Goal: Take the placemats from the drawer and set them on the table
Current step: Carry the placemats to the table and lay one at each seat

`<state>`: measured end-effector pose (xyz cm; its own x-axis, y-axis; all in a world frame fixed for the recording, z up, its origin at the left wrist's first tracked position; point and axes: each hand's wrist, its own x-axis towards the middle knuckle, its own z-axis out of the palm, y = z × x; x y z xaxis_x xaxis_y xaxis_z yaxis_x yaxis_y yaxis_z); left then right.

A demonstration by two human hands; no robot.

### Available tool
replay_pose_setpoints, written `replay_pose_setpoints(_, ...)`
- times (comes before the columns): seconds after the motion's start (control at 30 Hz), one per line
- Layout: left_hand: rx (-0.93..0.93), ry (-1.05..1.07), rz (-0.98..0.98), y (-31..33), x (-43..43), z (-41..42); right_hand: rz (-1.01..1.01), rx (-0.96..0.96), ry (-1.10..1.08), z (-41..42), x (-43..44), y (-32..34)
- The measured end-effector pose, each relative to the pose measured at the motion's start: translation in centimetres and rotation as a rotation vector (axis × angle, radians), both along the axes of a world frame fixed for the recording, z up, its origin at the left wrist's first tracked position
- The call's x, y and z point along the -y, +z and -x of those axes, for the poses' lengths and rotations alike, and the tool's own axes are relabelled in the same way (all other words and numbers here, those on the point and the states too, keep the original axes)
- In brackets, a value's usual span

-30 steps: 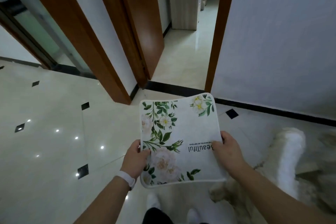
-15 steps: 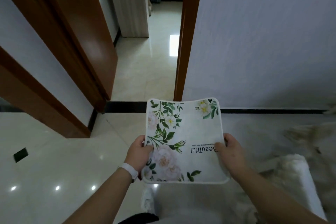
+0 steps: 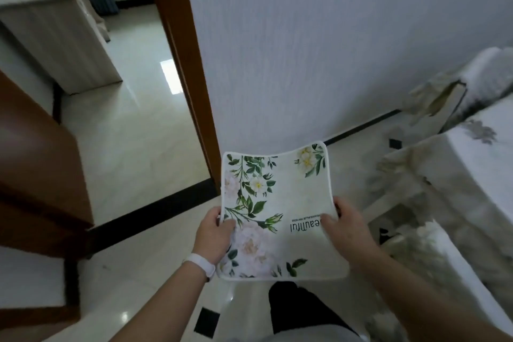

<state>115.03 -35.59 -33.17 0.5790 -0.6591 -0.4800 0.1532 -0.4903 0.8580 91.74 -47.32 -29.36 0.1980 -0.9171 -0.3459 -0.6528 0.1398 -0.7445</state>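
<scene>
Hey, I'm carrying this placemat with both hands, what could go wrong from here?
The placemat is only pinched at its side edges by the left hand and right hand and sags between them, so it could slip. It also hides the glossy floor near your feet, so you might misstep beside the cloth-covered table.

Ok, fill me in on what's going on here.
A person stands on a tiled floor and holds a floral placemat flat in front of them. The left hand grips its left edge and the right hand grips its right edge, thumbs on top. A cloth-covered table is close by on the right, and a doorway is on the left. The placemat is not yet on the table.
</scene>
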Motion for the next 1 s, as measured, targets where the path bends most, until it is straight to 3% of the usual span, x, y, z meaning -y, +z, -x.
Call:
replay_pose_setpoints(0.23,0.074,-0.024,-0.062,-0.6,11.4,-2.0,-0.076,0.041,-0.056,-1.9,11.5,-3.4)
replay_pose_setpoints(0.47,0.108,-0.083,-0.058,0.5,25.5,-2.4,-0.097,0.062,-0.062,-1.4,24.4,-2.4)
replay_pose_setpoints(1.0,0.065,-0.547,0.02,0.7,53.9,4.8,-0.011,0.048,-0.634,8.0,39.1,-1.1)
